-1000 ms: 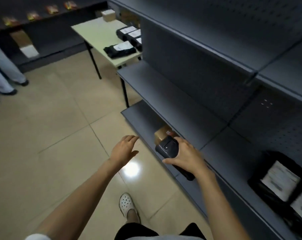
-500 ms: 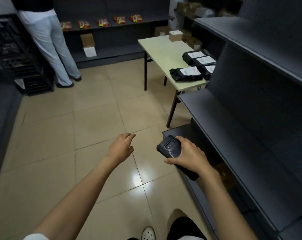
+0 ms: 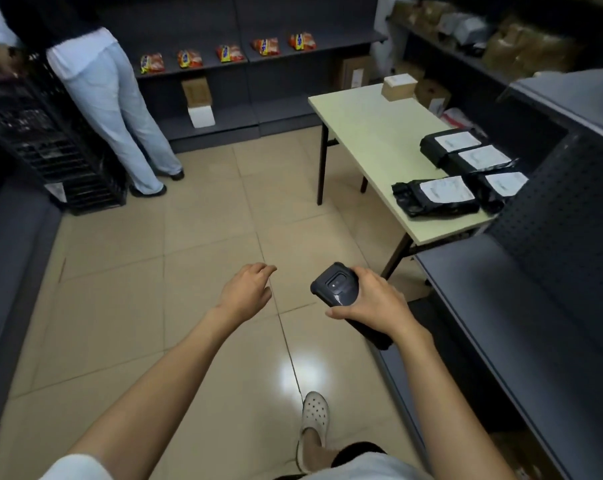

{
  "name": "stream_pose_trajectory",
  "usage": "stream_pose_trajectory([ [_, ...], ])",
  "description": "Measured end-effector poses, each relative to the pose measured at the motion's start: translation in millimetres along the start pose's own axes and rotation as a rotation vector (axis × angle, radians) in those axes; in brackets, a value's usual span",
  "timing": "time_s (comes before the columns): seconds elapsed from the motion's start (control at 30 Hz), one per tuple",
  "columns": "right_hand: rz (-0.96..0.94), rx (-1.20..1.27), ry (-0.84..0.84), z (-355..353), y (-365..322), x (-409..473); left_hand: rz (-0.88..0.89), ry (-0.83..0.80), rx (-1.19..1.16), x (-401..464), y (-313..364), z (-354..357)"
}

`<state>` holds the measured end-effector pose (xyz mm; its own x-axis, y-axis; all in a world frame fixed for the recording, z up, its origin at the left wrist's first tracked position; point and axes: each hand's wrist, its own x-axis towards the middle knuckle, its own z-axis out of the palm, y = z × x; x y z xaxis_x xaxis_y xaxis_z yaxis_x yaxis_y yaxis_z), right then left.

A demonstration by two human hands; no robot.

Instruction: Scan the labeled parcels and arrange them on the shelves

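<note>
Four black, crinkled plastic parcels (image 3: 435, 196) with white paper labels lie flat at the near right end of the pale, smooth-topped table (image 3: 369, 140), just beside the grey metal shelves (image 3: 494, 306) with a perforated back panel. Right hand (image 3: 372, 301): fingers curled round a black, rounded-corner handheld scanner (image 3: 338, 289), thumb along its near edge, held over the glossy beige tile floor (image 3: 196, 244). Left hand (image 3: 246, 294): holds nothing, fingers loosely bent, touching nothing

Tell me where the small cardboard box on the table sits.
In the head view, the small cardboard box sits upper right, on the far corner of the table, well beyond the black labeled parcels.
</note>
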<state>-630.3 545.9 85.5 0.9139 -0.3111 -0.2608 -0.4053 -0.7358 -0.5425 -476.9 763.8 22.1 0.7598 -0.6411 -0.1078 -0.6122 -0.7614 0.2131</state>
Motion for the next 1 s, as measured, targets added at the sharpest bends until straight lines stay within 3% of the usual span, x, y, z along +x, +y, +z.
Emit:
stream_pose_trajectory([
  [0.37,0.088,0.023,0.089,-66,-24,218,0.112,-0.005,-0.021,262,-65,-59],
  [0.63,0.293,0.074,0.245,-108,-26,377,0.349,-0.080,-0.046,475,-80,-73],
  [1.0,0.650,0.207,0.425,-169,-1,493,0.702,-0.221,0.029,702,-4,-91],
])
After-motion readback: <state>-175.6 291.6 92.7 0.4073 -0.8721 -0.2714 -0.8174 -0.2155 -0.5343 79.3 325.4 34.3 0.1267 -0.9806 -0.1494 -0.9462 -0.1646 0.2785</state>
